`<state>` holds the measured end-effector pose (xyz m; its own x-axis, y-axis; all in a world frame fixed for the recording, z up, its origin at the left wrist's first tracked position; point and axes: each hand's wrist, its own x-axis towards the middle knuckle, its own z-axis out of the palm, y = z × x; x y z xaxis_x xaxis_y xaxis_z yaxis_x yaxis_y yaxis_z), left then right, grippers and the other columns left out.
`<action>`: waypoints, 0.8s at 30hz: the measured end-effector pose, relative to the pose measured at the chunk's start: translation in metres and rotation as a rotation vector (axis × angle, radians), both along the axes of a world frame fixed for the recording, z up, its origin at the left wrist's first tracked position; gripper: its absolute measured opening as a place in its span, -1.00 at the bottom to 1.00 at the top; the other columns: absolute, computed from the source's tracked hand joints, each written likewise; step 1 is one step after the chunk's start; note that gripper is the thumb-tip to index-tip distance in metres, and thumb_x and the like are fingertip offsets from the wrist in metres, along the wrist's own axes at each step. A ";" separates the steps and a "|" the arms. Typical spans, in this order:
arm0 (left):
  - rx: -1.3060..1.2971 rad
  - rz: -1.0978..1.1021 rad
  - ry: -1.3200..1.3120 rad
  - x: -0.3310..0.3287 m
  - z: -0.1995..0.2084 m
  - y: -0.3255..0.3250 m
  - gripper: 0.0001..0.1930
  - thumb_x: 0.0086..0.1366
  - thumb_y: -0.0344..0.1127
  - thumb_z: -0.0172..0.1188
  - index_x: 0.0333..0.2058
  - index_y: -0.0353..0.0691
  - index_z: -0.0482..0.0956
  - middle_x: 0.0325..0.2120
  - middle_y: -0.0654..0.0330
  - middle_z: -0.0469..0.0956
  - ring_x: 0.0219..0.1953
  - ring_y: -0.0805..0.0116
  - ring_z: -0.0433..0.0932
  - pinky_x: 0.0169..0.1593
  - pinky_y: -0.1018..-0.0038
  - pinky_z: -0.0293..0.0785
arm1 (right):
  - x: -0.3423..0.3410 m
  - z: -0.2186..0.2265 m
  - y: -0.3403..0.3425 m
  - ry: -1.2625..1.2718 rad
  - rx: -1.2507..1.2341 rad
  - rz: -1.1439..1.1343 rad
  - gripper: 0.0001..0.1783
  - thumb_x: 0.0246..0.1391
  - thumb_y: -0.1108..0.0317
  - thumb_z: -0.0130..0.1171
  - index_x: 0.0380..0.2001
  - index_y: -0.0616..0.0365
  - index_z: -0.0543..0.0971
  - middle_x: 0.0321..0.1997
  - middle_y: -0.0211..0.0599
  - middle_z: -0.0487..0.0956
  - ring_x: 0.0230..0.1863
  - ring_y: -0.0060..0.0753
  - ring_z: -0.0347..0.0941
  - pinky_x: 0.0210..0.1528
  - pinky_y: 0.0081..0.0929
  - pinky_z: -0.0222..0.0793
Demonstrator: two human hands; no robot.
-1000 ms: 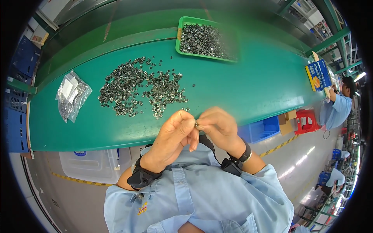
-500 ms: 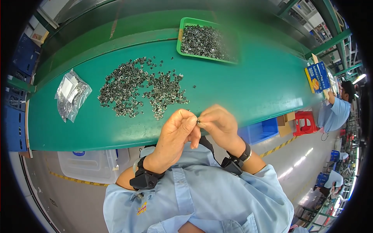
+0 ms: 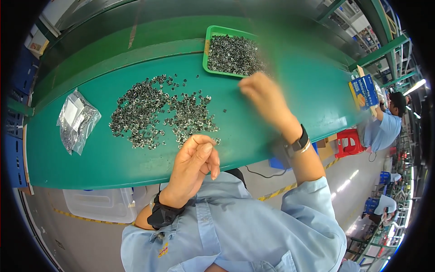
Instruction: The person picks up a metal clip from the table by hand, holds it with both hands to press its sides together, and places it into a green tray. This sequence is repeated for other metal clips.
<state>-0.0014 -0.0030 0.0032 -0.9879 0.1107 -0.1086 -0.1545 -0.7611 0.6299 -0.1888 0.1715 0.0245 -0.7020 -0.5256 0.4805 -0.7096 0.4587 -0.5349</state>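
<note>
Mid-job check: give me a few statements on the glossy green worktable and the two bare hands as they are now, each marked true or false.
1. The right hand is near the shallow green plastic tray. True.
2. The two hands are touching. False: the left hand is well apart from the right.
3. The tray is empty. False: small shiny metal parts fill much of it.
4. A clear plastic bag lies left of the loose spread of small metal pieces. True.
5. A blue-and-yellow cardboard box is at the table's left end. False: it is at the right end.
</note>
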 end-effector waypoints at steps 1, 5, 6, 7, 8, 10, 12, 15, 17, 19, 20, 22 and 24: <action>0.003 0.001 -0.004 -0.001 -0.001 -0.001 -0.84 0.38 -0.29 -0.09 -0.19 -0.24 0.32 -0.53 0.18 0.45 -0.58 0.46 0.42 -0.53 0.56 0.35 | 0.009 -0.002 -0.002 -0.031 0.109 0.087 -0.85 -0.02 0.41 0.17 -0.33 0.17 0.55 -0.32 -0.31 0.52 -0.23 -0.35 0.45 -0.17 -0.45 0.36; 0.026 -0.031 0.000 -0.003 -0.002 -0.001 -0.84 0.38 -0.29 -0.08 -0.18 -0.25 0.32 -0.53 0.18 0.45 -0.58 0.45 0.42 -0.52 0.54 0.36 | 0.029 -0.004 -0.011 -0.075 0.258 0.193 -0.84 -0.09 0.40 0.21 -0.36 0.12 0.56 -0.35 -0.33 0.49 -0.23 -0.24 0.41 -0.18 -0.40 0.34; 0.015 -0.028 -0.003 -0.003 -0.002 -0.001 -0.85 0.38 -0.30 -0.09 -0.18 -0.24 0.32 -0.54 0.18 0.44 -0.60 0.45 0.41 -0.53 0.53 0.36 | 0.031 -0.004 -0.011 -0.079 0.277 0.207 -0.84 -0.11 0.40 0.22 -0.37 0.11 0.56 -0.37 -0.33 0.49 -0.24 -0.21 0.40 -0.19 -0.38 0.34; 0.003 -0.021 -0.005 -0.003 -0.002 -0.001 -0.85 0.38 -0.30 -0.10 -0.18 -0.23 0.33 -0.54 0.17 0.43 -0.62 0.45 0.40 -0.54 0.51 0.36 | 0.033 -0.005 -0.012 -0.079 0.276 0.210 -0.84 -0.11 0.40 0.22 -0.37 0.11 0.56 -0.37 -0.33 0.49 -0.24 -0.21 0.40 -0.19 -0.38 0.34; -0.009 -0.014 -0.008 -0.002 -0.002 0.000 -0.85 0.38 -0.30 -0.10 -0.18 -0.22 0.33 -0.55 0.17 0.42 -0.64 0.45 0.39 -0.54 0.50 0.37 | 0.034 -0.006 -0.012 -0.063 0.266 0.199 -0.83 -0.13 0.40 0.24 -0.38 0.11 0.56 -0.37 -0.34 0.49 -0.25 -0.22 0.40 -0.20 -0.38 0.34; -0.028 -0.007 -0.007 -0.003 -0.001 0.001 -0.85 0.38 -0.30 -0.10 -0.17 -0.22 0.33 -0.54 0.17 0.43 -0.63 0.45 0.39 -0.54 0.50 0.37 | 0.037 -0.007 -0.012 -0.031 0.243 0.175 -0.81 -0.18 0.40 0.28 -0.40 0.11 0.54 -0.38 -0.35 0.49 -0.28 -0.22 0.40 -0.22 -0.37 0.34; -0.063 0.001 -0.009 -0.003 0.000 0.003 -0.84 0.38 -0.29 -0.10 -0.16 -0.23 0.33 -0.53 0.18 0.43 -0.62 0.45 0.40 -0.54 0.52 0.37 | 0.049 -0.001 -0.011 -0.007 0.189 0.201 -0.80 -0.20 0.40 0.30 -0.41 0.10 0.54 -0.38 -0.36 0.49 -0.30 -0.23 0.41 -0.24 -0.37 0.33; -0.134 0.022 -0.017 -0.003 0.005 0.007 -0.82 0.38 -0.28 -0.09 -0.14 -0.24 0.34 -0.51 0.18 0.44 -0.61 0.46 0.41 -0.54 0.53 0.36 | 0.073 0.017 -0.011 0.039 0.081 0.251 -0.77 -0.24 0.42 0.32 -0.43 0.09 0.52 -0.39 -0.36 0.49 -0.34 -0.24 0.41 -0.28 -0.36 0.33; -0.171 0.028 -0.020 -0.002 0.007 0.009 -0.81 0.37 -0.28 -0.08 -0.14 -0.24 0.34 -0.50 0.18 0.44 -0.60 0.46 0.42 -0.54 0.54 0.36 | 0.087 0.027 -0.011 0.057 0.088 0.287 -0.74 -0.28 0.43 0.34 -0.43 0.09 0.51 -0.40 -0.36 0.49 -0.37 -0.24 0.41 -0.32 -0.36 0.33; -0.190 0.001 -0.033 0.000 0.008 0.011 -0.80 0.37 -0.27 -0.08 -0.14 -0.26 0.35 -0.48 0.18 0.45 -0.59 0.46 0.43 -0.54 0.55 0.36 | 0.095 0.029 -0.009 0.066 0.089 0.302 -0.73 -0.30 0.44 0.35 -0.43 0.09 0.51 -0.40 -0.36 0.49 -0.38 -0.25 0.42 -0.34 -0.36 0.32; -0.199 -0.011 -0.040 0.001 0.008 0.012 -0.79 0.37 -0.27 -0.07 -0.14 -0.27 0.35 -0.46 0.18 0.45 -0.59 0.46 0.44 -0.55 0.56 0.36 | 0.097 0.029 -0.008 0.066 0.094 0.306 -0.73 -0.30 0.43 0.36 -0.43 0.08 0.51 -0.40 -0.36 0.49 -0.38 -0.25 0.42 -0.34 -0.37 0.32; -0.165 -0.029 -0.049 0.003 0.008 0.011 -0.79 0.36 -0.26 -0.05 -0.15 -0.28 0.36 -0.46 0.18 0.46 -0.58 0.47 0.44 -0.54 0.56 0.35 | 0.102 0.028 -0.007 0.071 0.103 0.316 -0.72 -0.30 0.43 0.36 -0.43 0.08 0.52 -0.40 -0.37 0.50 -0.38 -0.26 0.43 -0.36 -0.38 0.32; -0.093 -0.067 -0.063 0.004 0.007 0.008 -0.77 0.35 -0.24 0.00 -0.17 -0.30 0.36 -0.45 0.17 0.49 -0.56 0.47 0.44 -0.52 0.56 0.35 | 0.105 0.027 -0.007 0.064 0.069 0.322 -0.75 -0.27 0.42 0.34 -0.43 0.08 0.51 -0.40 -0.39 0.49 -0.38 -0.30 0.41 -0.36 -0.40 0.30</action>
